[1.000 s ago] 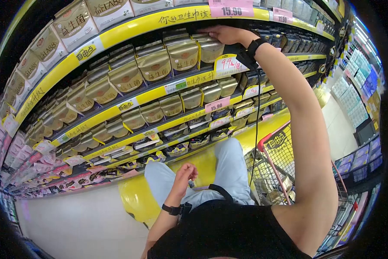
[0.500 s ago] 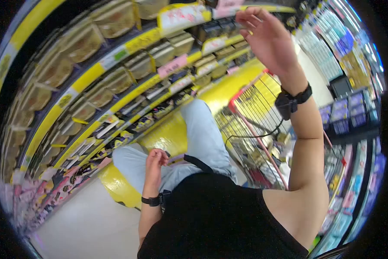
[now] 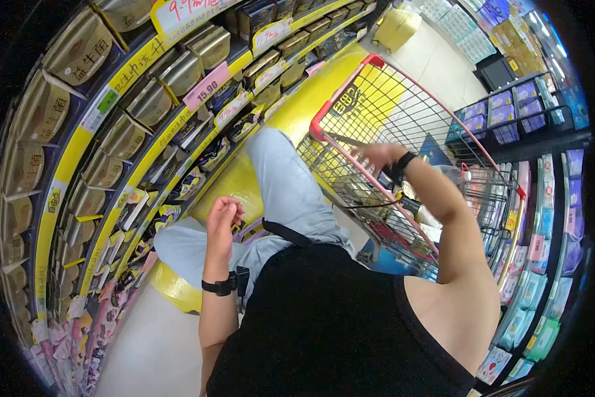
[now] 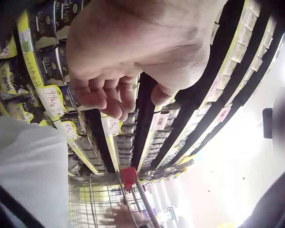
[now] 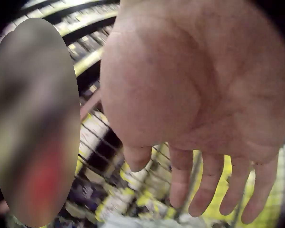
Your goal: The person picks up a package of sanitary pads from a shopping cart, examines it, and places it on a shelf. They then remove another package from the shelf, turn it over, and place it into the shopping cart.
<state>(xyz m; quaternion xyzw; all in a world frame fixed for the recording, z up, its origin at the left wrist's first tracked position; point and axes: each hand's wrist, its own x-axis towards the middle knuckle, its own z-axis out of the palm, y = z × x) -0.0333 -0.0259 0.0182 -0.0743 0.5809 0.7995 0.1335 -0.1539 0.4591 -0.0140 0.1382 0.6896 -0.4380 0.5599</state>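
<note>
In the head view my right hand (image 3: 380,157) is over the shopping cart (image 3: 320,120), inside the near side of its red-edged wire basket. The right wrist view shows that palm with its fingers (image 5: 206,185) extended and nothing held. Beneath it, blurred packs (image 5: 116,202) lie in the cart. My left hand (image 3: 223,218) hovers above my lap, its fingers loosely bent and holding nothing. The left wrist view has the left hand's fingers (image 4: 97,97) hanging in front of the shelves.
Shelves with gold packs (image 3: 82,49) and yellow edge strips (image 3: 79,145) curve along the left. A pink price tag (image 3: 205,86) reads 15.90. Purple packs (image 3: 501,106) fill a rack at the right. Beyond the cart lies pale tiled floor (image 3: 436,59).
My right hand has left the gold packs on the upper shelf and swung right and down to the cart. The head view has turned right. My left hand stays near my lap.
</note>
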